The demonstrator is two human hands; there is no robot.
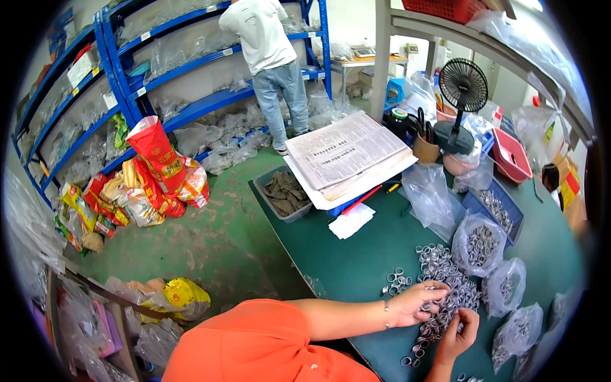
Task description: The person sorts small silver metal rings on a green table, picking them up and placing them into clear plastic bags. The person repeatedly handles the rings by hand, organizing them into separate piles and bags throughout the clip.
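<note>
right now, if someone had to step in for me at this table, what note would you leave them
Left hand: resting on the pile of small silver metal rings on the green table, fingers curled over a few; whether it grips any cannot be told.
Right hand: at the near end of the pile, fingertips pinching rings.
Things: a small separate cluster of rings lies left of the pile; clear plastic bags of rings sit on the right side.
Done: several bags already hold rings.
Left: the loose pile is still large.
</note>
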